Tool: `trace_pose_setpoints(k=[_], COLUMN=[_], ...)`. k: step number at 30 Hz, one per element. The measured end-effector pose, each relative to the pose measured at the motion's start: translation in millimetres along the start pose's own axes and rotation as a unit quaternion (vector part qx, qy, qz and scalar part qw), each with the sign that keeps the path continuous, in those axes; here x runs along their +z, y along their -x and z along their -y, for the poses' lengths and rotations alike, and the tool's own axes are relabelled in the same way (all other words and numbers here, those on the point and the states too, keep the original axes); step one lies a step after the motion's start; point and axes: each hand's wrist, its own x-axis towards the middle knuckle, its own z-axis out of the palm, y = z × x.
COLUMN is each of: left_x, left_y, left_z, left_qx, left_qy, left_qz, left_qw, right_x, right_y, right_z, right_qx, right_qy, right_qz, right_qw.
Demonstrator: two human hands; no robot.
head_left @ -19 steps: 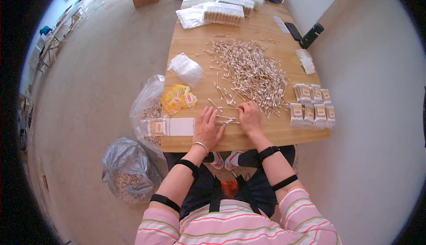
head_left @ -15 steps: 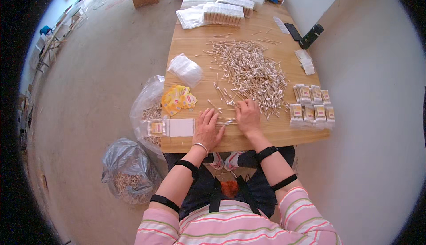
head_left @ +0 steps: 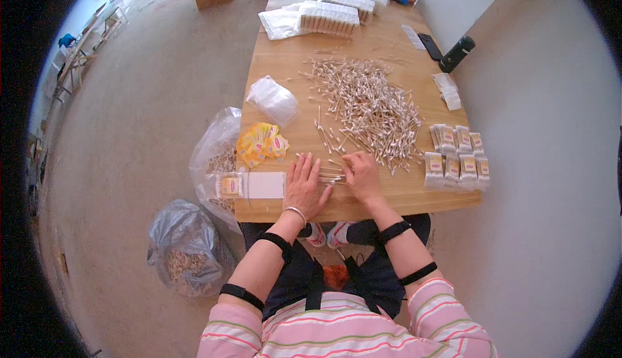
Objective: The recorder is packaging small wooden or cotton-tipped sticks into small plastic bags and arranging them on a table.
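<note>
Between my hands, near the table's front edge, lie several cotton swabs (head_left: pixel 332 178) side by side. My left hand (head_left: pixel 302 187) rests flat on their left ends with its fingers stretched out. Fingers bent and pinched together, my right hand (head_left: pixel 362 178) is at their right ends, on a cotton swab; its fingertips are partly hidden. Beyond my right hand spreads a big loose pile of cotton swabs (head_left: pixel 369 108). Left of my left hand are a white card (head_left: pixel 266 185) and a filled clear packet of swabs (head_left: pixel 229 185) with a yellow label.
Yellow labels (head_left: pixel 262 144) and clear bags (head_left: pixel 272 101) lie at the left edge. Packed swab packets (head_left: pixel 459 157) stand in rows at right, near the wall. Farther back are a dark bottle (head_left: pixel 457 54), a phone (head_left: pixel 429 46) and bundled packs (head_left: pixel 328 18). Plastic sacks (head_left: pixel 189 244) sit on the floor.
My right hand has shifted slightly, its fingertips now nearer the swabs between my hands. My left hand stays flat in nearly the same place. A stray swab beyond my left fingers has been drawn in.
</note>
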Motion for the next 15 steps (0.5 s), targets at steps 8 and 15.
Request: trace_pose_setpoints(k=[8, 15], left_x=[-2, 1], left_y=[-1, -2], left_z=[-9, -4], left_qx=[-0.031, -0.034], left_qy=[-0.008, 0.002], left_qz=[-0.066, -0.014], left_qw=[0.997, 0.999], right_x=[-3, 6], right_y=[1, -2], right_z=[-17, -18], right_qx=[0.047, 0.052], right_qy=[0.055, 0.035], right_qz=[0.020, 0.001], right_qw=[0.997, 0.998])
